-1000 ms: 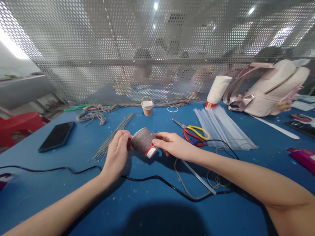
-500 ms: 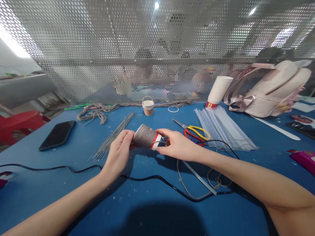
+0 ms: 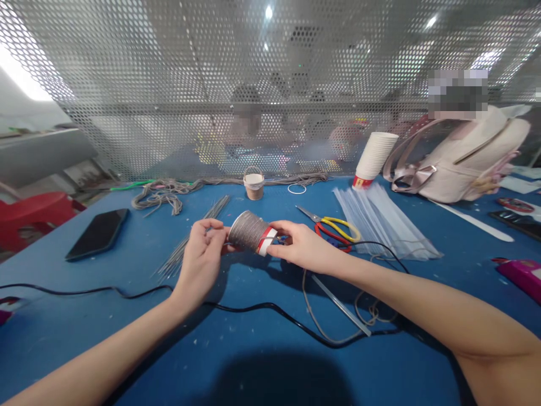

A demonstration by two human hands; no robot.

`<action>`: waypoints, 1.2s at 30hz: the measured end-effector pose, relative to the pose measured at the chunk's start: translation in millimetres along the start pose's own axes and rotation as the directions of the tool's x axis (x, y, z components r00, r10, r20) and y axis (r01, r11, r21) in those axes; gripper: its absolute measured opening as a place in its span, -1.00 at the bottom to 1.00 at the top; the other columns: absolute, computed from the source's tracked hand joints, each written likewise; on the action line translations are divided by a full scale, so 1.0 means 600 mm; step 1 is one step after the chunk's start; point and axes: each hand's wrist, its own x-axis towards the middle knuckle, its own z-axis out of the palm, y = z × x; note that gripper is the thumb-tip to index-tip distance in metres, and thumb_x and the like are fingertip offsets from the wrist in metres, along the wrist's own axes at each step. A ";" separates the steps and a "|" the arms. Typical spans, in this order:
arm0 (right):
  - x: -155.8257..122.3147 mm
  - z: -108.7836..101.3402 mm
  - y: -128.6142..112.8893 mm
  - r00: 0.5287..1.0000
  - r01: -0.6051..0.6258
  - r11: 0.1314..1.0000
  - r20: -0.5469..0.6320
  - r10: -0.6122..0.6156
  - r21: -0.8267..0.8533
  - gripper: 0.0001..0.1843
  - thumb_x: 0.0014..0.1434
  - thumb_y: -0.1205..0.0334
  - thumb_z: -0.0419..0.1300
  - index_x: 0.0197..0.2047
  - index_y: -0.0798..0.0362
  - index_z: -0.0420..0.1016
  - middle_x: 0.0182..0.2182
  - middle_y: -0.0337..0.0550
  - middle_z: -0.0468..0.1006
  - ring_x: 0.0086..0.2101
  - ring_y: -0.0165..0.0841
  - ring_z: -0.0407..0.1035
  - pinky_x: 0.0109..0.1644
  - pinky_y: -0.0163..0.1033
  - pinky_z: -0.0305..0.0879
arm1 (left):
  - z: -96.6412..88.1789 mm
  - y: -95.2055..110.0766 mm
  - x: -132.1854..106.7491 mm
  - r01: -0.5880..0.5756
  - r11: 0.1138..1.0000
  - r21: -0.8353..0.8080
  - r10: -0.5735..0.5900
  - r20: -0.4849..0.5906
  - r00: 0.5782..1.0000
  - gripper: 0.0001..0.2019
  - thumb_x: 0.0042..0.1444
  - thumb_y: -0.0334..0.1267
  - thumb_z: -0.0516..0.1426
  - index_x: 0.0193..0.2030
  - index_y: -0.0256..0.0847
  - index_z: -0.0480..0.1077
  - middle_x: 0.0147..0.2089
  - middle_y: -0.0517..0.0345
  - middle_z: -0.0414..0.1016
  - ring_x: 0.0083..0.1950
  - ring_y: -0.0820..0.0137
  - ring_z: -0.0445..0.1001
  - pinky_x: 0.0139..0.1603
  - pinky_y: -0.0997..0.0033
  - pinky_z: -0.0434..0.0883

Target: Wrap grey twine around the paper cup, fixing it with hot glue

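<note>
A paper cup (image 3: 249, 232) wound with grey cord lies tilted on its side between my hands, just above the blue table. A red and white band shows at its right end. My left hand (image 3: 202, 248) holds the left end, with its fingers curled and partly hidden behind the cup. My right hand (image 3: 302, 246) grips the banded right end between thumb and fingers, where a strand of grey cord crosses the band. Loose grey cord (image 3: 310, 307) trails onto the table below my right hand. Scissors (image 3: 332, 225) with red and yellow handles lie beyond that hand.
Around lie a phone (image 3: 98, 233), thin grey sticks (image 3: 177, 256), clear strips (image 3: 380, 225), a glue stick (image 3: 340, 304) and a black cable (image 3: 262, 305). At the back stand a small basket (image 3: 254, 187), stacked paper cups (image 3: 374, 160) and a backpack (image 3: 460, 163) before a perforated panel (image 3: 169, 129).
The cup has turned and tilted slightly in my hands. My left fingers have shifted at its left end, while my right hand has barely moved.
</note>
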 end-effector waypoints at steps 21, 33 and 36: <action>-0.027 0.013 -0.008 0.948 0.251 0.890 -0.092 -0.306 -0.380 -0.90 0.18 0.34 0.17 -0.33 0.11 0.52 -0.37 -0.17 0.49 -0.36 -0.39 0.36 -0.25 -0.25 0.23 | 0.004 -0.017 -0.014 -0.393 0.831 0.395 0.379 0.116 0.918 -0.52 -0.10 -0.20 0.27 -0.01 -0.12 0.24 -0.11 0.13 0.38 -0.17 0.38 0.42 -0.12 0.29 0.42; -0.018 0.014 -0.005 0.948 0.217 0.964 -0.203 -0.246 -0.157 -0.89 0.12 0.41 0.20 -0.40 0.09 0.54 -0.45 -0.28 0.48 -0.42 -0.49 0.31 -0.29 -0.32 0.18 | 0.010 -0.009 -0.031 -0.470 0.763 0.443 0.426 0.202 0.882 -0.57 -0.07 -0.26 0.23 -0.03 -0.12 0.24 -0.13 0.16 0.40 -0.19 0.40 0.44 -0.13 0.33 0.43; -0.018 0.013 -0.005 0.948 0.220 0.963 -0.197 -0.248 -0.152 -0.88 0.13 0.40 0.20 -0.40 0.08 0.53 -0.44 -0.27 0.48 -0.41 -0.48 0.31 -0.29 -0.33 0.20 | 0.011 -0.008 -0.031 -0.446 0.783 0.434 0.412 0.175 0.894 -0.58 -0.07 -0.25 0.24 -0.05 -0.12 0.24 -0.16 0.17 0.40 -0.20 0.40 0.44 -0.14 0.33 0.42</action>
